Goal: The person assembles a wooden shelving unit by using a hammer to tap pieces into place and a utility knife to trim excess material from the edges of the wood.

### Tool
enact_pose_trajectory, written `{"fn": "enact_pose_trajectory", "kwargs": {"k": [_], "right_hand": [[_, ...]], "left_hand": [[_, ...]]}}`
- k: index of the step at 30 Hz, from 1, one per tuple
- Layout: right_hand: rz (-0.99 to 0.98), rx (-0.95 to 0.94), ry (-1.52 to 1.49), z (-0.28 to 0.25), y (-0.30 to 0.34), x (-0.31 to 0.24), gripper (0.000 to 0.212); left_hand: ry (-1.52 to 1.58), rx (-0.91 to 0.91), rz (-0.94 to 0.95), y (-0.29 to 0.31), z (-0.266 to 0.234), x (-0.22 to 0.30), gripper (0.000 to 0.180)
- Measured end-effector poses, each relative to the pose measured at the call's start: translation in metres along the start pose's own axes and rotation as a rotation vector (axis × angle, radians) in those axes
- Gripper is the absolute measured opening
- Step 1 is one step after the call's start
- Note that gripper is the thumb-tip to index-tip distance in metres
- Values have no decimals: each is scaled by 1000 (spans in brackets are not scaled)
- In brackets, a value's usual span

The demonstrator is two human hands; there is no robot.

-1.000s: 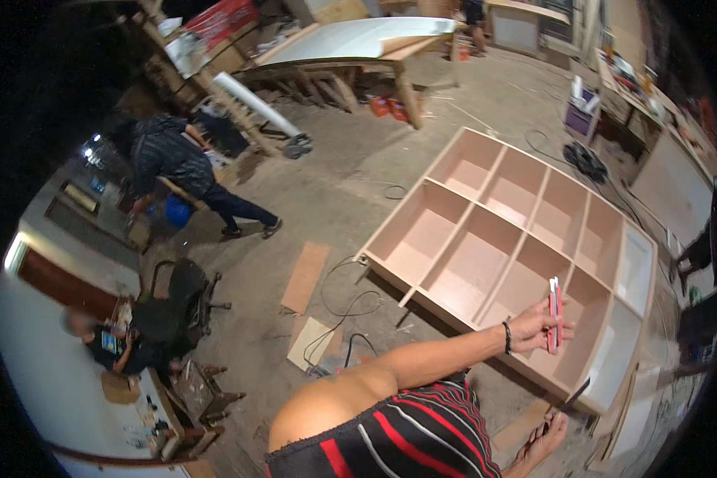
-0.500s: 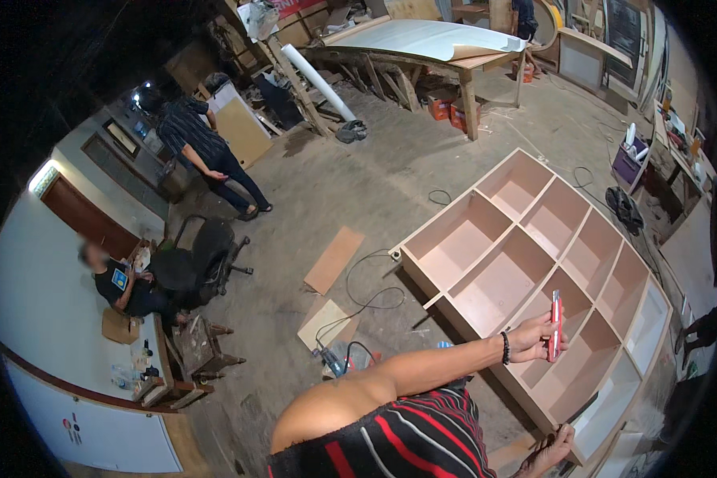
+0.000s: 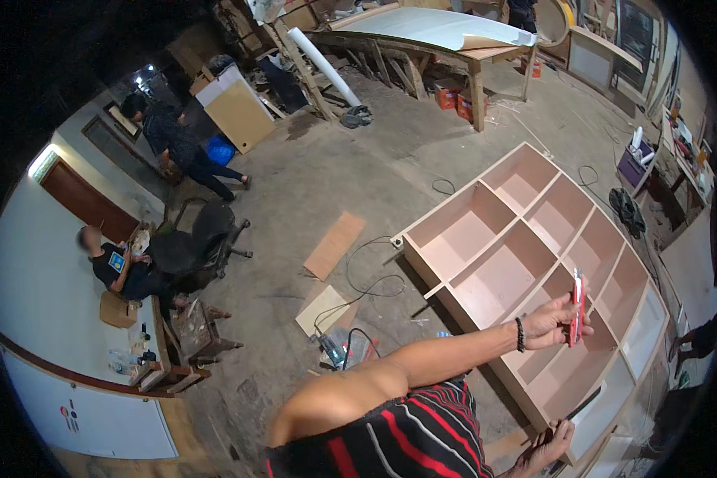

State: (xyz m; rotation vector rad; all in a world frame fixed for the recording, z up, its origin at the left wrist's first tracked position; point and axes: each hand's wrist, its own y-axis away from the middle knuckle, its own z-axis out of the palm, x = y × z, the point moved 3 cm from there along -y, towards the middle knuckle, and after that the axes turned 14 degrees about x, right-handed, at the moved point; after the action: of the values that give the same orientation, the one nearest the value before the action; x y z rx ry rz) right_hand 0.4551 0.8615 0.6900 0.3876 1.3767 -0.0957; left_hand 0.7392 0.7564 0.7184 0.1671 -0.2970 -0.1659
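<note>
My left hand (image 3: 546, 323) reaches out over the compartments of a pale wooden cabinet frame (image 3: 479, 327) lying on the floor. Its fingers are closed round a red utility knife (image 3: 575, 311), held roughly upright, and a dark beaded bracelet circles the wrist. Lower down, my right hand (image 3: 551, 448) is at the frame's near corner with its fingers curled. A thin dark strip (image 3: 588, 404) runs from beside these fingers along a white-lined compartment; whether they grip it or the frame's edge is unclear.
Left of the frame, a corded power tool (image 3: 331, 349) lies by loose boards (image 3: 334, 245). A black office chair (image 3: 207, 239) stands near a seated person (image 3: 115, 267); another person (image 3: 179, 151) walks behind. A workbench (image 3: 430, 32) bears a white sheet.
My left hand has moved slightly right and up with the utility knife. My right hand has shifted only a little. The person at the back has turned and stepped left.
</note>
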Motion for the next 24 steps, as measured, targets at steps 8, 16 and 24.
{"fn": "enact_pose_trajectory", "kwargs": {"k": [8, 16, 24], "right_hand": [[161, 137, 74, 16, 20, -41, 24], [69, 84, 159, 38, -2, -49, 29], [-59, -191, 226, 71, -3, -63, 11]], "left_hand": [[34, 0, 34, 8, -4, -9, 62], [-24, -221, 243, -8, 1, 12, 36], [-179, -28, 106, -24, 14, 24, 56]]}}
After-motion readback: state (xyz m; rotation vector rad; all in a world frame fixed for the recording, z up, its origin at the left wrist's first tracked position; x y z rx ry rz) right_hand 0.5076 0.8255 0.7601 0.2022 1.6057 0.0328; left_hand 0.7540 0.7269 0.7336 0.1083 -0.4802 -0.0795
